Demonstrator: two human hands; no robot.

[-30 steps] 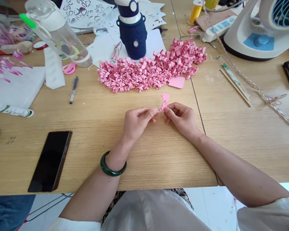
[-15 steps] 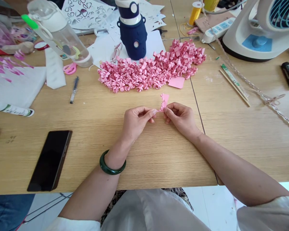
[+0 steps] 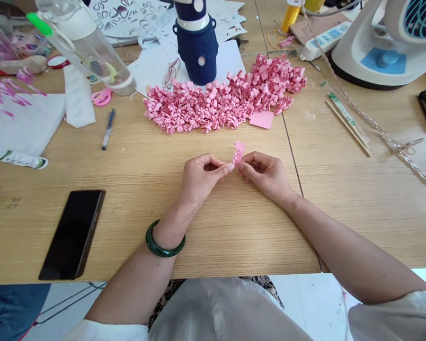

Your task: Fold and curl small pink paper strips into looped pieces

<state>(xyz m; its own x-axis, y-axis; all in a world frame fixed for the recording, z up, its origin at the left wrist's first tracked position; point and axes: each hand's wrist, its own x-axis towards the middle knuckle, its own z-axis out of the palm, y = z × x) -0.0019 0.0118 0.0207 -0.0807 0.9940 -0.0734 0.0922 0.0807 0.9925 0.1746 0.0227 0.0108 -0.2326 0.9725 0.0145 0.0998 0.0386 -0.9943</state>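
Note:
A small pink paper piece, its left edge cut into short curled strips, stands up between my fingertips. My left hand pinches the curled edge near its lower end with thumb and forefinger. Closed on the lower right part of the same piece is my right hand, thumb against forefinger. Beyond the hands lies a long heap of curled pink paper pieces. A flat pink paper square rests at the heap's near right edge. The lowest bit of the held paper is hidden by my fingers.
A dark blue bottle stands behind the heap. To the left are a clear bottle, pink scissors, a pen and a phone. A fan, sticks and twisted cord are to the right.
My left fingertips have moved slightly right, closer to my right fingers, and the paper piece has shifted a little left. The whole view has shifted slightly.

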